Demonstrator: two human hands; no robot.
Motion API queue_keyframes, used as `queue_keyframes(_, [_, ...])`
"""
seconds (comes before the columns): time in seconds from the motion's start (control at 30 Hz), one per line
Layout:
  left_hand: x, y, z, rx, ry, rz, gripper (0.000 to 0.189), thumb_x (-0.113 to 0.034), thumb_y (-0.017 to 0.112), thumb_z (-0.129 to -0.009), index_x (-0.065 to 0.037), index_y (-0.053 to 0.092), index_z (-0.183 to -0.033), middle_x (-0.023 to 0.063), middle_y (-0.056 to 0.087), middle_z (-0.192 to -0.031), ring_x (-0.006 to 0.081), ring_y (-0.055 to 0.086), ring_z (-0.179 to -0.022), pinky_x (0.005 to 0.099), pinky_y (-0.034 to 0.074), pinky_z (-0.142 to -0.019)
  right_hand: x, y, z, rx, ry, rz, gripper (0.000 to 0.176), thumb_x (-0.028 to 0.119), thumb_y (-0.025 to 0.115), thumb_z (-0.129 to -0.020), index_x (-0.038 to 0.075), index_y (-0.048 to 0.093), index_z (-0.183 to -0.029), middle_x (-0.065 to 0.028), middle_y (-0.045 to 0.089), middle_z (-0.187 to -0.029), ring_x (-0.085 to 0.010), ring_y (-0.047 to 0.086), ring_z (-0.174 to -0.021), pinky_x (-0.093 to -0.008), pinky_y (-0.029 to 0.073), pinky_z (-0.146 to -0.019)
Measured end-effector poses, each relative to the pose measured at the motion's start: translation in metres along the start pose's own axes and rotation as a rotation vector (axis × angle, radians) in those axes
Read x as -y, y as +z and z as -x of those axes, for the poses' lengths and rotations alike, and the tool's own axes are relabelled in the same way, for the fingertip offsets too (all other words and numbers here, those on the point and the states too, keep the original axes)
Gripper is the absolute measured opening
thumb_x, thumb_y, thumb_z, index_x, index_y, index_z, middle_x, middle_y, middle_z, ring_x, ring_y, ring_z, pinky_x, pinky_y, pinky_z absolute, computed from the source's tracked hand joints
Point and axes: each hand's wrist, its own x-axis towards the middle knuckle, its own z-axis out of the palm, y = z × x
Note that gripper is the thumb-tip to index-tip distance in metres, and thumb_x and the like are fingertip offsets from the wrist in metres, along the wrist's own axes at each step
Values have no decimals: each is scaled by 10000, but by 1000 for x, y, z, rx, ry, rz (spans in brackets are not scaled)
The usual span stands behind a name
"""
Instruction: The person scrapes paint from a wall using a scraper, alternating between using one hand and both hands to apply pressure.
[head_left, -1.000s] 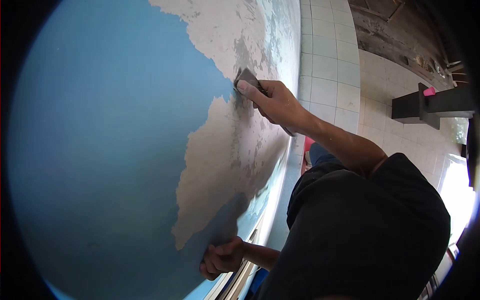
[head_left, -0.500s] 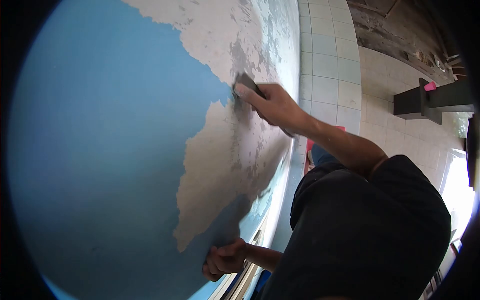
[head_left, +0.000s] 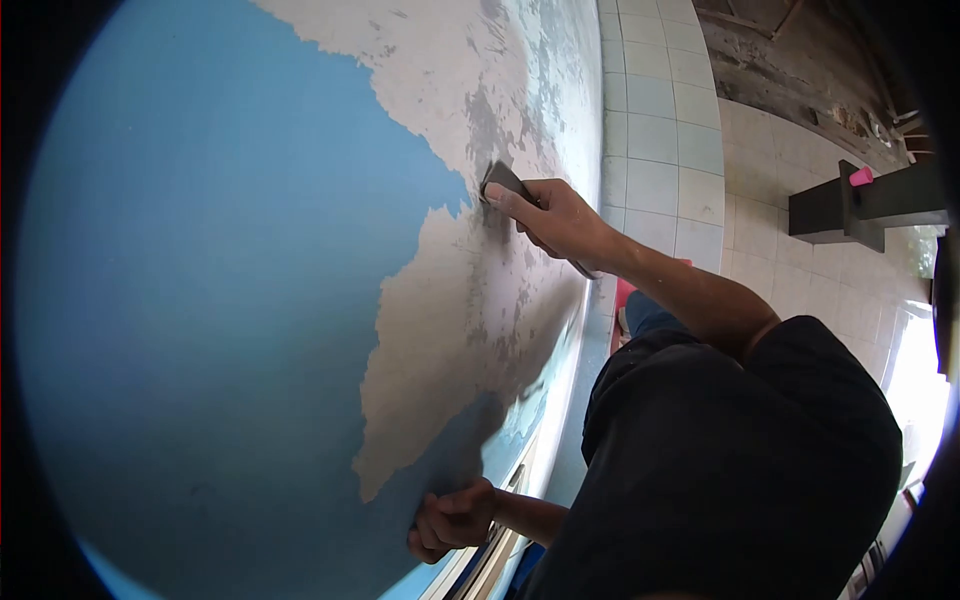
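A scraper with a dark flat blade (head_left: 509, 181) is gripped in my right hand (head_left: 560, 218), thumb laid along the blade. Its edge meets the wall on the bare pale patch (head_left: 430, 300), beside a ragged tip of blue paint (head_left: 240, 230). The other end of the scraper pokes out behind my palm. Lower in the view, my left hand (head_left: 453, 520) is curled into a fist against the blue part of the wall; its palm is hidden, and nothing sticks out of it.
Pale tiles (head_left: 652, 135) run alongside the wall, with a larger tiled floor (head_left: 760, 200) beyond. A pink cup (head_left: 861, 177) stands on a dark bench-like object (head_left: 825, 205). A slatted frame (head_left: 490, 570) lies close to my left forearm, and something red (head_left: 622, 292) is near my legs.
The view has shifted slightly. My right hand and the scraper have moved a little away from the blue paint's edge, and pale wall shows between them. My left hand stays put.
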Motion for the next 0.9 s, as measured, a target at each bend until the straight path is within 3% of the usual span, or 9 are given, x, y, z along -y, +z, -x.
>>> queue_keyframes(0.1, [-1,1,0,-20,3,-29,184,-155,479,-911,-39,579,-808,46,566,-770,230,481,-840,396,387,-827,10,-2,-5,1,-20,-23,621,625,559,-893,15,590,-776,41,437,-540,-37,405,-430,-203,308,-357])
queue_keyframes(0.2, [-3,2,0,-18,-17,-53,180,-154,480,-910,-40,575,-808,44,566,-775,226,479,-835,397,386,-826,3,-3,0,2,13,23,651,623,547,-891,-15,634,-801,-38,536,-589,-83,486,-482,-248,355,-387])
queue_keyframes(0.47, [-1,-2,0,9,8,-58,179,-161,476,-917,-45,570,-818,38,562,-773,221,480,-818,396,385,-825,-2,0,-5,8,15,18,681,659,521,-887,-9,612,-792,-19,497,-577,-83,462,-456,-235,355,-378])
queue_keyframes(0.57, [-1,2,-2,-3,14,-39,175,-156,475,-916,-44,570,-823,38,564,-774,212,485,-803,400,386,-825,-8,11,13,34,146,-59,676,644,554,-881,-24,627,-814,-22,500,-587,-81,440,-451,-241,338,-382])
queue_keyframes(0.67, [1,-1,-1,-1,21,-59,176,-152,473,-916,-41,570,-820,39,565,-772,203,492,-786,403,387,-825,-3,7,7,49,46,-53,661,630,561,-886,-24,628,-818,-23,497,-598,-78,440,-474,-239,333,-399])
queue_keyframes(0.8, [-1,1,-3,-10,31,-48,184,-148,472,-912,-33,569,-805,44,567,-759,203,499,-768,403,389,-824,-8,13,19,67,88,-45,681,650,556,-877,-26,617,-813,-12,484,-605,-73,446,-508,-239,349,-424])
queue_keyframes(0.83, [-1,3,-4,-11,30,-44,188,-150,472,-911,-31,569,-802,44,568,-755,205,499,-765,402,390,-821,-5,14,20,86,178,-65,665,651,551,-878,-7,606,-799,-7,481,-608,-68,442,-505,-238,344,-422])
queue_keyframes(0.9, [-2,0,-3,6,31,-42,195,-154,473,-911,-29,569,-795,44,569,-748,209,499,-759,400,392,-817,1,13,16,76,132,-93,654,648,546,-882,3,602,-795,-3,477,-608,-65,437,-503,-234,336,-420])
